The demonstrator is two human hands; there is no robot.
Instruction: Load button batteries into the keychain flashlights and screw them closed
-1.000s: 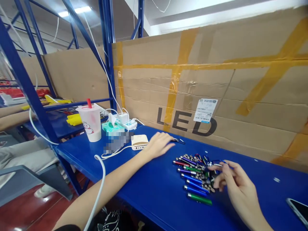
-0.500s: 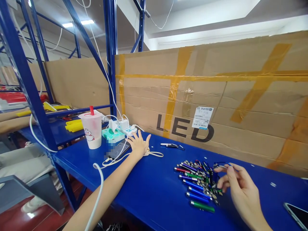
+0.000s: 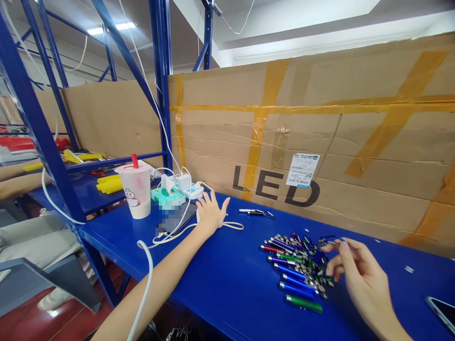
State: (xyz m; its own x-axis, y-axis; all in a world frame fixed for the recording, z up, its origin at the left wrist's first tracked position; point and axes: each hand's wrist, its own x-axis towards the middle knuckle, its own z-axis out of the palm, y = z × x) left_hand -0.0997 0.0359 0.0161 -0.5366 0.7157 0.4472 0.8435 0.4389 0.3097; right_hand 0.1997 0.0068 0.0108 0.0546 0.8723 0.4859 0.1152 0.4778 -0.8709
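My left hand is spread with its fingers apart, beside a dark phone with a cable and a pale cord loop. Something pale is partly hidden under the palm. At the right, my right hand pinches a thin blue loop at the edge of a pile. That pile holds blue, purple, red and green metal tubes, such as a green one at its front, with small silver discs and clips. Two slim silver and black pieces lie apart behind it.
A lidded cup with a red straw stands at the left, near a green packet and a white power strip. Cardboard walls the back. Another phone lies far right. A person's arms show far left.
My left hand has shifted slightly right, away from the dark phone, showing more of it. The view has moved a little; my right hand stays at the pile with the blue loop.
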